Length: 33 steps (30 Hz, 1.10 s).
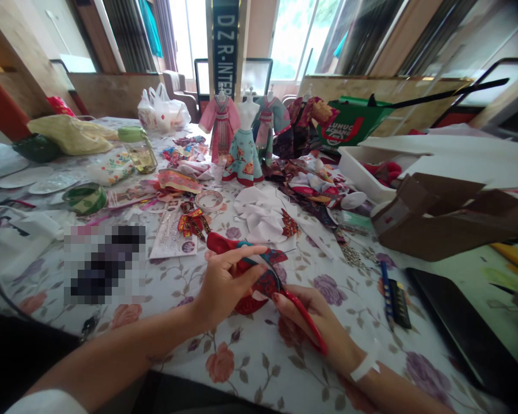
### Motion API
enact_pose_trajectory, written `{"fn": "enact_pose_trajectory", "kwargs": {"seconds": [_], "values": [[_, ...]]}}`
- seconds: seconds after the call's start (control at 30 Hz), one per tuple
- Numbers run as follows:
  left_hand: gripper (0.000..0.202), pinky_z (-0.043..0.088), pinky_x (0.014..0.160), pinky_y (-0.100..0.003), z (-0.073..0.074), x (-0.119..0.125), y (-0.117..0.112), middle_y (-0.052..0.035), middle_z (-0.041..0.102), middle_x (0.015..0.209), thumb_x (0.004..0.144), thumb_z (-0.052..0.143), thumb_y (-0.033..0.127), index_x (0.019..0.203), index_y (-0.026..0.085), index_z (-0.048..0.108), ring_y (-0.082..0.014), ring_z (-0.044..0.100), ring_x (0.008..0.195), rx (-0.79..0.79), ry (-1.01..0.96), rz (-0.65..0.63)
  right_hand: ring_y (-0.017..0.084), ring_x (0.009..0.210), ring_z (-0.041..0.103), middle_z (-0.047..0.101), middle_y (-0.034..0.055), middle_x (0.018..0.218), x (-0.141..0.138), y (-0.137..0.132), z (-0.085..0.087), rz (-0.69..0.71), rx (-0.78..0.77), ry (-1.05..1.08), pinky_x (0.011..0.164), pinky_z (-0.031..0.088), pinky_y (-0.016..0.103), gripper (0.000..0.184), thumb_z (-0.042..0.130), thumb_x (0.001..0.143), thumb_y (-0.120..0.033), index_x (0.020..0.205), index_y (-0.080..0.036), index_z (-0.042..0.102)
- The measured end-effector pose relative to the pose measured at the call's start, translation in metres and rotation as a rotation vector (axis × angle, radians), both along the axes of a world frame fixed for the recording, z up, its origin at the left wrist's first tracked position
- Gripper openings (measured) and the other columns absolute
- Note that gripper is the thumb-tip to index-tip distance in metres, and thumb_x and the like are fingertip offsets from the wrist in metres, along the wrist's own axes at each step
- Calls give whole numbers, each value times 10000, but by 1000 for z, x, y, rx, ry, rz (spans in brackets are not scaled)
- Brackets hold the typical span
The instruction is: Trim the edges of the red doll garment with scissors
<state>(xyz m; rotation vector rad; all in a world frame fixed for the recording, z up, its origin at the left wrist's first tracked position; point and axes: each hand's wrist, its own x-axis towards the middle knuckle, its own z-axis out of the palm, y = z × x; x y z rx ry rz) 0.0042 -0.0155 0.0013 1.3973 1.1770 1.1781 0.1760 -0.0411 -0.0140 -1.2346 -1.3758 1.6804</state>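
My left hand (223, 283) is closed on a piece of red patterned fabric (259, 279), pinching it between thumb and fingers just above the flowered tablecloth (250, 356). My right hand (317, 319) grips red-handled scissors (304, 319) whose blades reach into the fabric at its right side. Both hands meet near the table's front middle.
Small mannequins in pink and teal doll dresses (242, 135) stand at the back middle amid fabric scraps. A white folded paper piece (263, 215), a small dish (208, 199), a jar (138, 149), a brown cardboard box (440, 215), a white tray (371, 167), pencils (388, 290) and a dark tablet (466, 328) surround them.
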Motion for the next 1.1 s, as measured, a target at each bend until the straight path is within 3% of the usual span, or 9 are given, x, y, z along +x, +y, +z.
{"fn": "enact_pose_trajectory", "kwargs": {"seconds": [0.53,0.7,0.9,1.1], "values": [[309,334,362,-146,2,1,0,66,477,435,753,665,276,1056,218,692,-60,454,370,-4,5,11,95,386,413,413,-49,402,-1,-1,2,-28,-25,-7,402,329,218,449,652,726,-548,565,-179,454],[355,367,389,-146,2,0,-1,80,445,416,758,665,302,1104,224,672,-60,458,378,-5,19,11,94,393,415,443,-40,419,0,-2,1,-9,-12,-21,413,339,222,433,643,738,-539,583,-176,465],[357,317,357,-148,1,0,-2,89,364,426,751,669,302,1100,222,677,-42,351,356,1,30,5,96,394,421,449,-44,439,0,-1,1,11,-11,-15,422,361,228,412,627,749,-542,622,-178,484],[368,347,372,-157,-1,1,-2,85,378,428,758,663,318,1116,231,667,-53,386,362,-22,3,-18,95,390,429,456,-40,434,-1,0,5,-1,-11,-39,417,356,226,435,646,726,-540,592,-185,434]]}}
